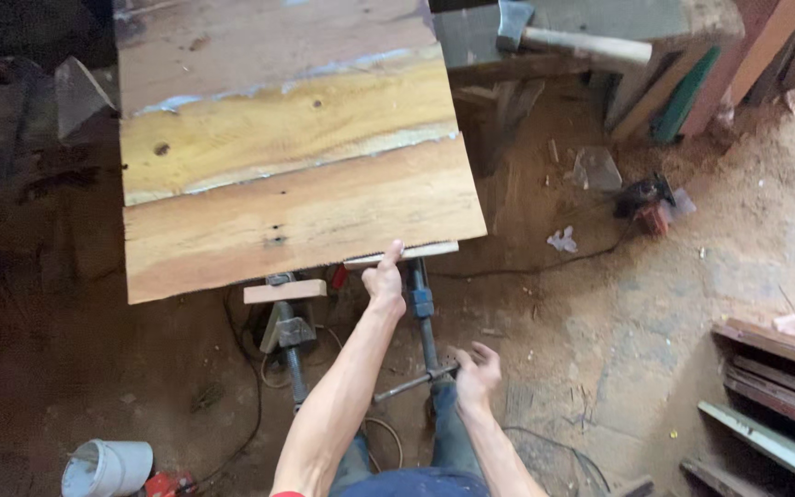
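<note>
Sawdust covers the workshop floor (655, 313) in the head view, with a power tool (644, 198) lying at two o'clock and a white bucket (106, 468) at seven o'clock. At centre sits a glued-up panel (287, 175) of three boards, squeezed edge to edge by two bar clamps. The left hand (385, 279) reaches up, fingers curled, pressing a thin wood pad (402, 254) against the panel's near edge, apparently so the clamp jaw bears on scrap instead of the board. Just below, at six o'clock, the right hand (477, 373) is loosely wrapped on the crossbar handle (413, 383) of the right bar clamp (423, 322), placed for turning. The left bar clamp (289, 336) stands untouched beside it. An axe (563, 35) rests on a bench at one o'clock.
</note>
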